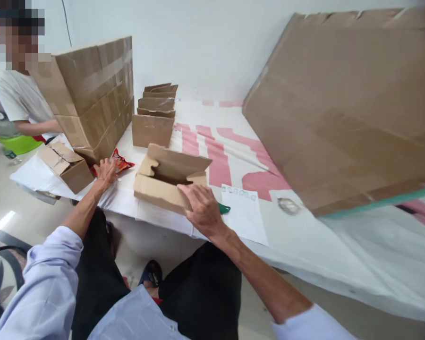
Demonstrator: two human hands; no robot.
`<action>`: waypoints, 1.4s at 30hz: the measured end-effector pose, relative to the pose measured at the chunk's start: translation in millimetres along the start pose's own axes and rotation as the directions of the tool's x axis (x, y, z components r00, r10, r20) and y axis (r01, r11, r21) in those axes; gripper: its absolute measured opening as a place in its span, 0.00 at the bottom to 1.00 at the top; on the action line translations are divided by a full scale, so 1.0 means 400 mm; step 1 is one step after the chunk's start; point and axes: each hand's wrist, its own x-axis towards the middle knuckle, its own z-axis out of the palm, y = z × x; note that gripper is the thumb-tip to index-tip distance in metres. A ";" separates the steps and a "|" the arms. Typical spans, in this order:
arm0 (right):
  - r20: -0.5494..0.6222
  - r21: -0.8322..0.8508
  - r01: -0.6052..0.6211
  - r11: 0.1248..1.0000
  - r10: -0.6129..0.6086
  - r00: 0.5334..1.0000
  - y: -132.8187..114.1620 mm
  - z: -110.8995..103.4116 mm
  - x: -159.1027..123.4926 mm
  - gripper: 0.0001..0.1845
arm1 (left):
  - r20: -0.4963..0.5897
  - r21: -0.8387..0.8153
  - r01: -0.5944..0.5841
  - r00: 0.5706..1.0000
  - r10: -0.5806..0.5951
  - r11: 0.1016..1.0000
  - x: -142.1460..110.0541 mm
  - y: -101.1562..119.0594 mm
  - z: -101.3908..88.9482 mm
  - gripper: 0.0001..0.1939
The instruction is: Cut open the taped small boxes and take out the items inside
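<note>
In the head view my left hand (106, 171) is curled over red, shiny snack packets, with red film showing on both sides of its fingers. One packet (123, 163) sticks out to the right of that hand. My right hand (201, 205) grips the front wall of an open cardboard box (159, 192), fingers bent over its edge. The box's back flap stands up, and its inside is dark, so its contents cannot be made out. A green object (224, 208) shows partly behind my right hand. A smaller, closed-top carton (76, 172) stands left of my left hand.
Stacked taped cartons (95, 89) rise at the back left, beside a person (24, 94) in a white shirt. Several open boxes (153, 130) line up behind. A paper sheet (244, 212), a clear tape roll (288, 206) and a huge carton (350, 104) are to the right.
</note>
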 end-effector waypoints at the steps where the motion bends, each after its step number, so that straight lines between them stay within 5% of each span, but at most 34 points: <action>1: 0.011 -0.004 0.027 1.000 -0.026 1.000 0.001 -0.009 -0.022 0.37 | -0.007 0.013 -0.011 1.000 0.011 1.000 0.000 0.004 -0.006 0.32; 6: 0.032 -0.024 0.070 0.997 -0.069 0.997 -0.025 -0.047 -0.078 0.39 | -0.080 0.067 -0.115 0.989 0.121 0.991 0.025 0.058 -0.060 0.32; 11: 0.094 -0.041 0.059 0.997 -0.055 0.994 -0.052 -0.061 -0.069 0.35 | -0.199 0.005 -0.316 0.929 0.311 0.949 0.143 0.156 -0.157 0.36; 15: 0.062 -0.057 0.043 0.997 -0.039 0.997 -0.029 -0.060 -0.072 0.35 | -0.470 -0.259 -0.323 0.865 0.173 0.910 0.180 0.131 -0.206 0.32; 19: 0.051 -0.081 -0.010 0.997 0.014 0.999 0.004 -0.060 -0.045 0.35 | -0.690 -0.524 -0.403 0.717 -0.096 0.750 0.082 0.031 -0.156 0.18; 25: 0.101 -0.167 -0.043 0.985 0.061 0.993 0.022 0.038 0.152 0.22 | -0.604 -0.725 -0.292 0.705 -0.371 0.624 -0.058 -0.029 0.007 0.07; 28: 0.168 -0.181 -0.085 0.980 0.116 0.979 0.025 0.130 0.259 0.20 | -0.550 -0.709 -0.173 0.742 -0.383 0.683 -0.081 -0.040 0.066 0.08; 34: 0.203 -0.150 -0.153 0.977 0.182 0.962 0.068 0.261 0.390 0.23 | -0.300 -0.597 -0.038 0.937 -0.180 0.801 -0.094 -0.067 0.127 0.12; 42: 0.162 -0.194 -0.207 0.959 0.240 0.957 0.153 0.378 0.506 0.20 | -0.105 -0.433 -0.054 0.994 0.009 0.900 -0.072 -0.025 0.134 0.23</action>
